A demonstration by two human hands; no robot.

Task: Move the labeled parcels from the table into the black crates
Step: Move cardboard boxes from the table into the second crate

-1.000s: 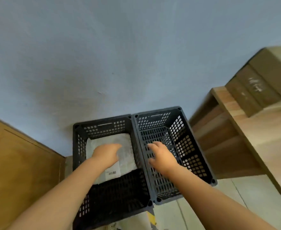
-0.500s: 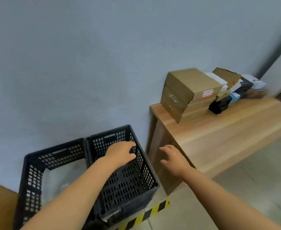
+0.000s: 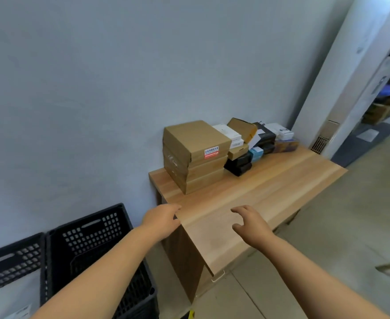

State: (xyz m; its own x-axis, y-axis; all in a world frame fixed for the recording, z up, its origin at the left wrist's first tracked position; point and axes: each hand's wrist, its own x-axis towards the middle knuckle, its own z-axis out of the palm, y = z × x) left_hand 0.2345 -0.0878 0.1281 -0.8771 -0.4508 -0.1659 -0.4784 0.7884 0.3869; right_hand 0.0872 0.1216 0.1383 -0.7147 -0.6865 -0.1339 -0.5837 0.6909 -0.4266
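The stack of brown parcels (image 3: 195,157), its top box bearing a red-and-white label, stood at the far left corner of the table (image 3: 270,192), toward 12 o'clock from the hands, with smaller boxes (image 3: 256,143) packed against it at 2 o'clock. Both hands were seen empty: the left hand (image 3: 162,221), fingers loosely bent, hovered at the table's near corner; the right hand (image 3: 250,223) was spread over the bare wood. The top parcel would best be taken by its two short sides and lifted level, then carried toward the black crates (image 3: 86,247) at 8 o'clock.

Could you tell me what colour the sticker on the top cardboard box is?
Red and white sticker, clearest in the head view.
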